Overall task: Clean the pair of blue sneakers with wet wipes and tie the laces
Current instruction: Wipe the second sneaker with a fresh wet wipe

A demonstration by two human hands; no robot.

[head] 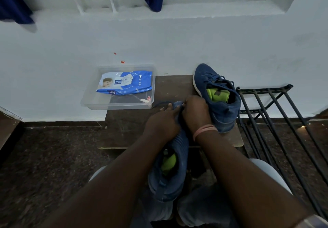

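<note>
I hold the near sneaker (170,171) between my forearms, its heel toward me and its toe pointing away over the low dark worktop (131,121); a lime-green insole shows inside its opening. My left hand (162,123) lies over the front of this shoe with its fingers (168,108) reaching forward along the upper, curled onto the blue material near the laces. My right hand (196,111) sits just beside it, fingers bent down and clenched at the same spot, though I cannot tell exactly what they pinch because the knuckles hide it. A pink band (204,130) circles my right wrist. The second sneaker (217,96) lies on the worktop to the right and farther off, tilted, its laces loose and its green insole showing, touching the back of my right hand. At the far left of the worktop a clear plastic tray (117,103) holds the blue pack of wet wipes (125,83). A black metal rack (276,114) stands on the floor at the right.
</note>
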